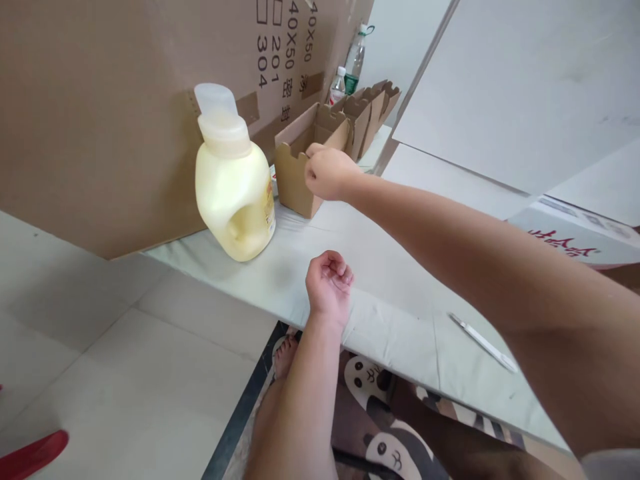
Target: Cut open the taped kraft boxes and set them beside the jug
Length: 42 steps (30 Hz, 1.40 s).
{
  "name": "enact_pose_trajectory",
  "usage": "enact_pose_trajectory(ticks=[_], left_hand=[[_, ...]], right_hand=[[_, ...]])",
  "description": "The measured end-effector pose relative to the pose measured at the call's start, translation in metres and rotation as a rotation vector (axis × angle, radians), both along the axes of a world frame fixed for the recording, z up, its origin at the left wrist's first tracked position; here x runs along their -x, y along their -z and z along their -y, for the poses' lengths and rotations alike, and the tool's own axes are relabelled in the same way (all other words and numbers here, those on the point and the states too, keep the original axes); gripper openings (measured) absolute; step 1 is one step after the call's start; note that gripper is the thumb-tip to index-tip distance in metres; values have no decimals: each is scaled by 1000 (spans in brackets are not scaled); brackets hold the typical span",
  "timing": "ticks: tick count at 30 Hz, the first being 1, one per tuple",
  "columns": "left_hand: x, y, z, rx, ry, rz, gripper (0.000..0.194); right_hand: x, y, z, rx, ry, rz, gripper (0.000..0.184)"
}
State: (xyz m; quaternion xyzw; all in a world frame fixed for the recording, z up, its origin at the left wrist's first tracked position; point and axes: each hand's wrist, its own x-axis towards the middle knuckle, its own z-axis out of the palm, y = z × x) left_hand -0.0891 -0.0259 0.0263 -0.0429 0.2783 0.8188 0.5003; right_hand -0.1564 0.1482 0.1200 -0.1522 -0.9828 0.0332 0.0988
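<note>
My right hand (331,173) is at the near rim of a brown cardboard box (294,180), its fingers closed on the top edge. The box stands upright with its top open; what lies inside it is hidden. My left hand (330,287) rests palm up near the table's front edge, fingers loosely curled, with nothing in it. Left of the box stands a pale yellow jug (233,190) with a translucent cap and a moulded handle.
Behind the box, several similar cardboard boxes (367,120) stand in a row, with two plastic bottles (356,60) beside them. A large printed carton (125,120) forms the back wall. A slim white craft knife (483,341) lies on the cloth-covered table (400,300), under my right arm.
</note>
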Motion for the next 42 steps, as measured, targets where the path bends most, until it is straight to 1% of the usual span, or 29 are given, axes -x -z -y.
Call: enact_pose_trajectory(ticks=[1,2,3,4,5,6,7,8,9,10,11,13,15,16,17,18,20,22,23,24,25,27,30,31,34,37,39,41,42], left_hand=[[1,2,-1,103,-73,-31,15],[3,4,-1,203,-179,-75,16],[5,6,0,283,-310,-133,18],[8,9,2,327,-443,-205,19],[11,12,4,343,-558,-286,19],[14,14,7,342,-638,-370,19],[15,17,11,336,-680,-450,18],[15,19,14,325,-685,-525,18],[13,20,17,295,-651,-592,17],[9,21,19,238,-586,-656,19],[3,20,20,149,-491,-724,23],[-13,16,20,-77,-215,-870,38],[-31,11,16,-241,53,-967,50],[-40,9,13,-273,142,-988,54],[-48,8,10,-277,190,-990,56],[-55,8,6,-261,200,-980,59],[-64,12,-3,-204,161,-965,65],[-70,17,-11,-161,112,-991,70],[-72,20,-15,-149,95,-1034,70],[-74,21,-19,-149,123,-1099,68],[-75,22,-23,-147,131,-1151,67],[-81,23,-28,-106,100,-1163,63],[-92,21,-35,-21,39,-1095,53],[-96,20,-37,-5,25,-1075,48],[-105,18,-43,-15,-22,-1039,39],[-109,17,-45,-36,-37,-1036,40],[-110,17,-44,-16,-28,-1097,37],[-110,17,-43,3,-12,-1179,26],[-109,17,-43,11,-7,-1210,22]], right_hand=[[-18,2,1,-18,26,-5,14],[-40,4,4,-33,59,-15,17],[-65,4,9,-37,72,-57,19],[-94,4,16,-34,68,-129,20],[-126,4,25,-33,64,-207,21],[-159,3,35,-42,64,-298,22],[-192,4,47,-57,51,-377,23],[-224,5,59,-78,42,-453,23],[-255,9,73,-101,47,-530,23],[-283,14,86,-109,91,-599,24],[-307,22,98,-102,142,-654,27],[-346,42,117,-11,242,-758,24],[-369,65,129,121,368,-852,13],[-377,76,132,161,428,-894,9],[-382,86,134,186,485,-930,4],[-386,94,135,204,534,-965,4],[-390,103,136,259,606,-1042,25],[-394,105,135,387,631,-1096,52],[-396,105,134,480,635,-1098,61],[-397,104,133,581,647,-1091,64],[-399,104,131,668,662,-1082,64],[-402,104,128,760,673,-1091,51],[-409,108,124,718,581,-1156,17],[-412,110,123,694,542,-1169,13],[-421,117,125,638,455,-1156,22],[-428,119,130,612,432,-1146,37],[-428,118,133,589,495,-1132,32],[-425,116,135,557,558,-1120,25],[-423,116,136,540,566,-1123,23]])
